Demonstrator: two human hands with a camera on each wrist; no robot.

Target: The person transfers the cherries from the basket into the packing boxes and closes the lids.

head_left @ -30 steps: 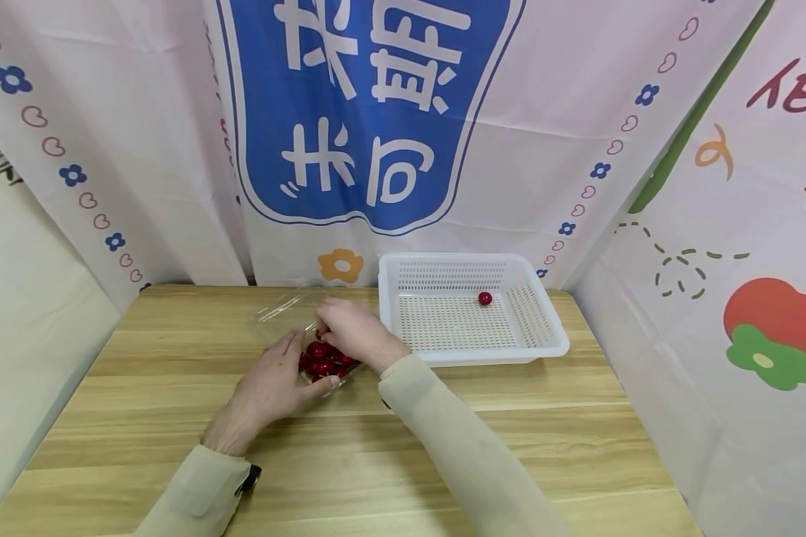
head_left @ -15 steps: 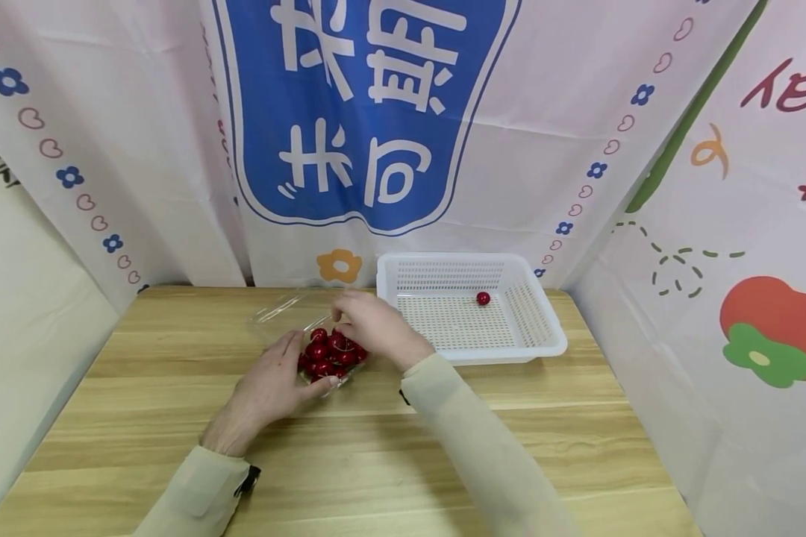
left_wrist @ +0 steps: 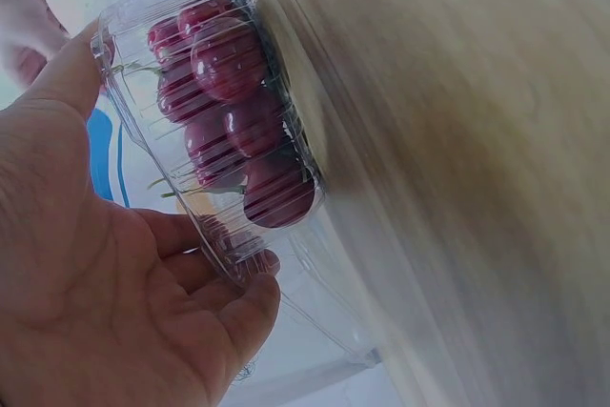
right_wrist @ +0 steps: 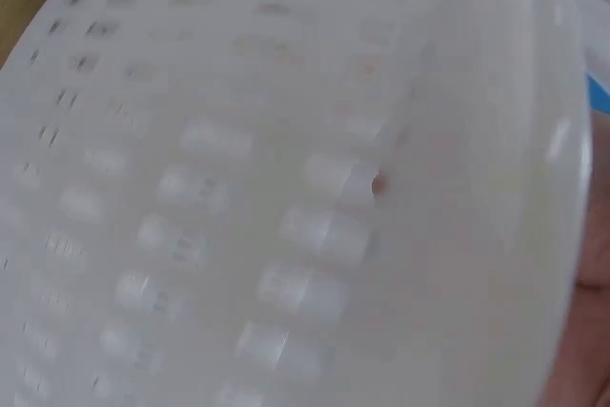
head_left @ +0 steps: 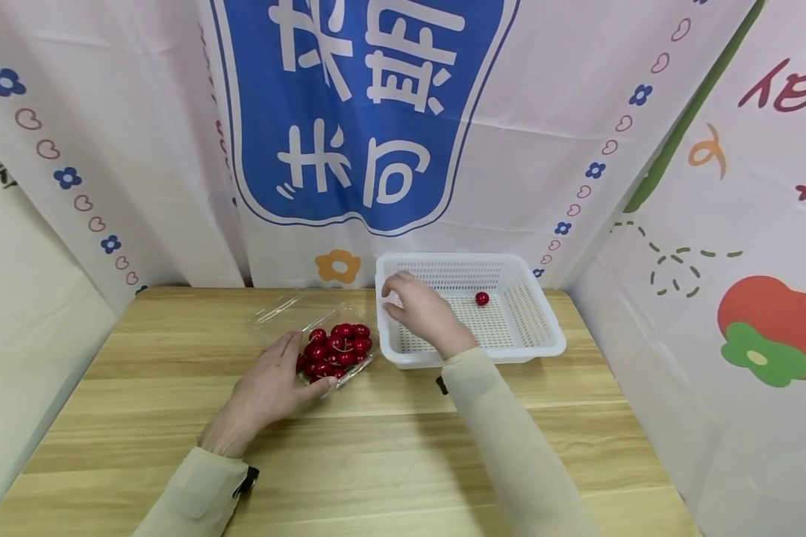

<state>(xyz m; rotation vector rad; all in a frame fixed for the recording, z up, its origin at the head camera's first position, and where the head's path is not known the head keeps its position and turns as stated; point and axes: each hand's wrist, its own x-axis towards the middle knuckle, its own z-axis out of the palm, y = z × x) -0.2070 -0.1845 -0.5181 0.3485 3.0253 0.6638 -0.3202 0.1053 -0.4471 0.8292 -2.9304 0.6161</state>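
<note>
My left hand (head_left: 269, 380) grips a clear plastic clamshell box (left_wrist: 276, 121) of red cherries (head_left: 336, 350) by its near left side. In the left wrist view, thumb and fingers lie on either side of its rim. The box's clear lid (head_left: 295, 313) lies open behind it. Over the left part of a white perforated basket (head_left: 403, 358) hovers my right hand (head_left: 423, 313), fingers bent, the thumb apart from the index finger. Whether anything is between its fingertips is not visible. A single cherry (head_left: 481, 298) lies at the basket's far right.
The wooden table (head_left: 376, 462) stretches toward me in front of the box and basket. A printed cloth (head_left: 510, 164) hangs right behind the table's back edge. In the right wrist view the basket wall (right_wrist: 286, 235) hides most of the hand.
My right hand has moved right from the cherries in the box to above the basket, uncovering more cherries. My left hand has stayed at the box.
</note>
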